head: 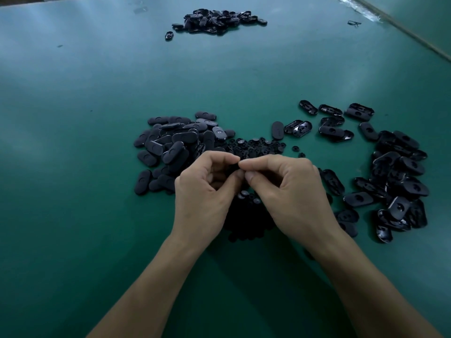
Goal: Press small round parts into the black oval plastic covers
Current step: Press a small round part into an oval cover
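My left hand [207,189] and my right hand [288,191] meet above the table's middle, fingertips touching. Between them they pinch a black oval cover [233,168], mostly hidden by the fingers. I cannot tell whether a small round part sits in it. A heap of small round parts [256,145] lies just beyond the hands, and more round parts [246,215] lie under my wrists. A pile of matte oval covers [175,145] lies to the left. Glossy oval covers [395,176], hollow side up, are spread to the right.
A third pile of black covers [214,20] sits far back on the green table [73,142]. A small black scrap [353,23] lies at the back right near the table's edge strip [400,28].
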Demonstrator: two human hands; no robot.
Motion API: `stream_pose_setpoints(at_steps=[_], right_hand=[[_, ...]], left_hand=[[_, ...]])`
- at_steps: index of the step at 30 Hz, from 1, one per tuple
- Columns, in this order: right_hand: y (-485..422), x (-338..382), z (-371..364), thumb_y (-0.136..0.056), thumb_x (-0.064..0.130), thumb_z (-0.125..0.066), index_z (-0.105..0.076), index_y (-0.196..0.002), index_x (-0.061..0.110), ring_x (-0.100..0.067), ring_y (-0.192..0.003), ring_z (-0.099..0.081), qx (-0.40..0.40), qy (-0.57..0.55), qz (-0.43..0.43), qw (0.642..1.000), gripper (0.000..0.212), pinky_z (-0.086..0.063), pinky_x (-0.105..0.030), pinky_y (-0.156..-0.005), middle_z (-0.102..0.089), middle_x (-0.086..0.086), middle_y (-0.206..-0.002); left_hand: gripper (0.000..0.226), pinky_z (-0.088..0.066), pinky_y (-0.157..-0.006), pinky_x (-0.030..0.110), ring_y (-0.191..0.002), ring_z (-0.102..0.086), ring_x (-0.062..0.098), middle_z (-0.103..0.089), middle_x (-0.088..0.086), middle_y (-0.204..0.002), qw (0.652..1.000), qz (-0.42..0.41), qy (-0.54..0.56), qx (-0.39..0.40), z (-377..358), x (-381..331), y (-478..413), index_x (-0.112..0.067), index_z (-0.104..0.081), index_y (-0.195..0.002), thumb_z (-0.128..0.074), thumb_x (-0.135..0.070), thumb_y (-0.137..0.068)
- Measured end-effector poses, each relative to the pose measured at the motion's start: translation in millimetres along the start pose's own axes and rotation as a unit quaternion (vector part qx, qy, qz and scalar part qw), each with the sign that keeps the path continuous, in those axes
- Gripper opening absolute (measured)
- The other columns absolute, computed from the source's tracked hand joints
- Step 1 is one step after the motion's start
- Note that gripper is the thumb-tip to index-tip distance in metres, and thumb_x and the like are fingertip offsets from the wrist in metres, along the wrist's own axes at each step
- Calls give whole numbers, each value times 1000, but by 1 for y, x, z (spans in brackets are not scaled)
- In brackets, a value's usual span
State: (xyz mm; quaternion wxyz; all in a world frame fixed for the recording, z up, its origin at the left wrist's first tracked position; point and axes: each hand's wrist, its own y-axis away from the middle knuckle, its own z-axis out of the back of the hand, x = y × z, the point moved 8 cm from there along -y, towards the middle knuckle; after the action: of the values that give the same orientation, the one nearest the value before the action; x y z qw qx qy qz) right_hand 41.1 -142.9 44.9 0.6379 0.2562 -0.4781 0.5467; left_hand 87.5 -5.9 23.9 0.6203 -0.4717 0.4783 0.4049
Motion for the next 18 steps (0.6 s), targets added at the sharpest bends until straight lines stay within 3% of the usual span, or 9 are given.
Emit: stream_pose_setpoints(at_steps=[6, 10, 18], right_hand=[[-1, -4, -2, -88, 8, -72, -77, -97, 23, 3, -82, -70, 2, -47, -15, 999, 18, -53, -11, -73, -74, 15, -84], [-1, -9, 0, -87, 9, -73, -76, -88, 25, -3, -75, -71, -15, -83, -40, 996, 16, -55, -17, -70, -75, 11, -79], [3, -2, 6, -86, 8, -73, -73, -86, 25, 1, -70, -67, -52, 1, -18, 998, 16, -53, -13, -64, -71, 13, -72]], left_hand=[[27, -57, -76, 22, -82, -73, 12, -76, 1, -87, 999, 6, 29, -27, 4, 3, -1, -18, -70, -94, -75, 5, -83], [23, -55, -72, 15, -77, -73, 7, -77, -3, -84, 998, 6, 52, -20, 4, 3, -2, -15, -71, -93, -75, 5, -83], [27, -55, -72, 16, -77, -73, 6, -77, -9, -83, 1000, -5, 12, 3, 0, -1, 0, -23, -73, -89, -76, 3, -83]])
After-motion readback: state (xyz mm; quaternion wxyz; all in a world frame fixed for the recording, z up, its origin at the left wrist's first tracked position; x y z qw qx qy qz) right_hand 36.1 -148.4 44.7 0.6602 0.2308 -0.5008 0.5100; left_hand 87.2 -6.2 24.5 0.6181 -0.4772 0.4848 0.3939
